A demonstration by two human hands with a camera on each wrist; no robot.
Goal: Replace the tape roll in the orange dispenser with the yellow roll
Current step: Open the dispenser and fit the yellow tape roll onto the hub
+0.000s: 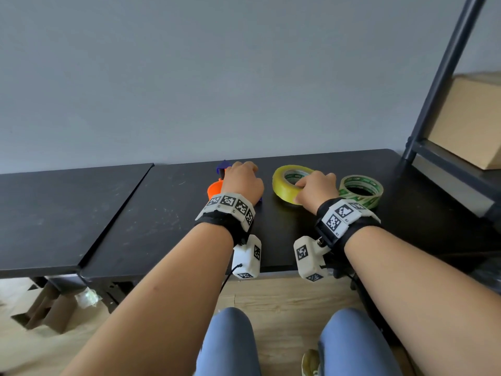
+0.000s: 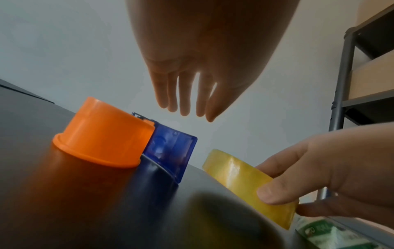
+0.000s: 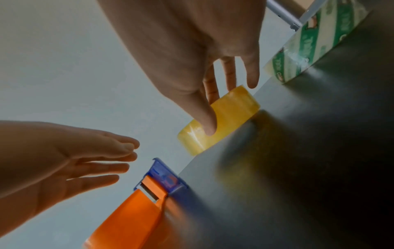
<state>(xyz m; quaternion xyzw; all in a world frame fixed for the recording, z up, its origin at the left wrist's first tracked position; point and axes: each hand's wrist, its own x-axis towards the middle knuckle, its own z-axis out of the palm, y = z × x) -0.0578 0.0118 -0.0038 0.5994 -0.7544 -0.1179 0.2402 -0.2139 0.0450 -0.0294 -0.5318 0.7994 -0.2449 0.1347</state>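
Observation:
The orange dispenser (image 1: 214, 189) with a blue cutter end (image 2: 170, 148) lies on the black table (image 1: 162, 213). Its orange drum (image 2: 104, 133) has no tape around it. My left hand (image 1: 241, 180) hovers just above the dispenser with straight fingers (image 2: 185, 107) and does not touch it. To the right the yellow roll (image 1: 282, 185) lies flat. My right hand (image 1: 314, 188) grips its near side, with the thumb (image 3: 209, 124) on the outer face (image 3: 234, 107) and the fingers over the top edge. In the left wrist view the thumb (image 2: 273, 193) presses the yellow roll (image 2: 234, 173).
A clear roll with green print (image 1: 363, 191) lies flat just right of the yellow one. A dark metal shelf frame (image 1: 439, 77) with a cardboard box (image 1: 469, 118) stands at the table's right end. A second black tabletop (image 1: 54, 207) adjoins on the left.

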